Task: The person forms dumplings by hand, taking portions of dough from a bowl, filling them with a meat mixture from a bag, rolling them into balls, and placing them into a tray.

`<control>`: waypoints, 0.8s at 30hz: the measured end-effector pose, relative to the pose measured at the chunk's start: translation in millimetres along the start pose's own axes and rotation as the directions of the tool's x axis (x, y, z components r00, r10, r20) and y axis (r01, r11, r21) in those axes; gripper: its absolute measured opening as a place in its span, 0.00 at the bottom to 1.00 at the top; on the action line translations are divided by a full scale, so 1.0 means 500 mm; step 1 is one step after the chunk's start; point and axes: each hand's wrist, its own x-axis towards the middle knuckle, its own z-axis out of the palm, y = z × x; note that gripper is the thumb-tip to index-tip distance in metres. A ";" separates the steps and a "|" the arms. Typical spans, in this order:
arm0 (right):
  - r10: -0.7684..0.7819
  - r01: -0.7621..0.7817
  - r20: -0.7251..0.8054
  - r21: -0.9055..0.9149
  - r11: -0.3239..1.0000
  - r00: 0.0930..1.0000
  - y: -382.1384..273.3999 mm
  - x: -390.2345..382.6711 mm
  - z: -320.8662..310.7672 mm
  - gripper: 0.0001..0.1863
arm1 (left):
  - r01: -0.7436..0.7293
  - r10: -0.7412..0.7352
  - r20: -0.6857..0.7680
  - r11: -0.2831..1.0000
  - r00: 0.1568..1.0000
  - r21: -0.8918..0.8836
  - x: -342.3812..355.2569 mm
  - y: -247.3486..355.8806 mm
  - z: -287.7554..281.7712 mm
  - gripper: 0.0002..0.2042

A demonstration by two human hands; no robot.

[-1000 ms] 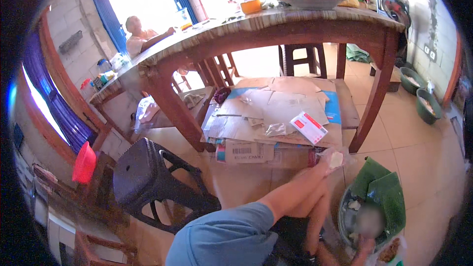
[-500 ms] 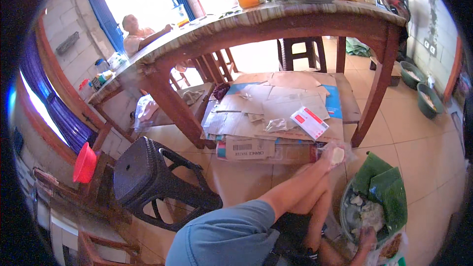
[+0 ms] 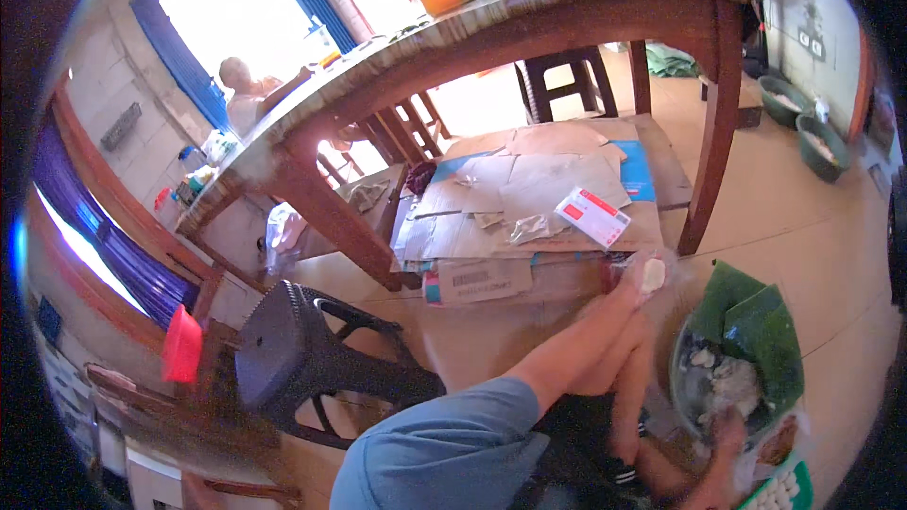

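Note:
My left hand (image 3: 639, 276), covered in clear plastic, is closed around a white, dough-like piece (image 3: 654, 275), above the floor by the flattened cardboard. At the lower right, my right hand (image 3: 726, 434) reaches into a round basin (image 3: 682, 406) and touches the near side of a pale, lumpy mass like dough (image 3: 735, 385). Its fingers are smeared by motion. Large folded green leaves (image 3: 763, 335) lie over the basin's far right side. Beside its near edge are something brown in clear plastic (image 3: 779, 442) and a green tray (image 3: 803, 482) bearing several small white pieces.
Flattened cardboard (image 3: 529, 189) lies under a long wooden table (image 3: 491, 24); a red-and-white card (image 3: 592, 217) rests on it. A black stool (image 3: 283, 349) stands at left. Two tubs (image 3: 820, 153) sit by the right wall. Another person (image 3: 248, 99) sits at the table's far left.
My view has shifted, so the table sits farther left and higher, and more of the green tray shows. My right hand remains at the dough-like mass; my left still holds its white piece.

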 end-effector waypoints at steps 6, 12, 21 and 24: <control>0.028 -0.029 0.127 0.000 1.000 0.992 -0.008 0.022 -0.025 0.24 | 0.001 -0.001 0.009 1.000 1.000 0.017 -0.020 -0.005 0.007 0.18; -0.109 0.115 -0.137 0.041 0.992 0.985 0.074 0.033 0.018 0.26 | 0.056 -0.060 -0.066 0.996 0.996 -0.066 0.003 -0.010 0.008 0.18; -0.064 0.054 -0.167 -0.061 0.997 0.984 0.046 -0.003 -0.013 0.29 | -0.004 0.006 -0.090 1.000 0.996 0.025 -0.037 -0.008 0.061 0.16; -0.136 0.139 -0.169 0.004 0.990 0.976 0.051 0.009 0.003 0.28 | -0.068 0.069 -0.005 0.989 0.998 0.131 -0.044 0.010 0.059 0.14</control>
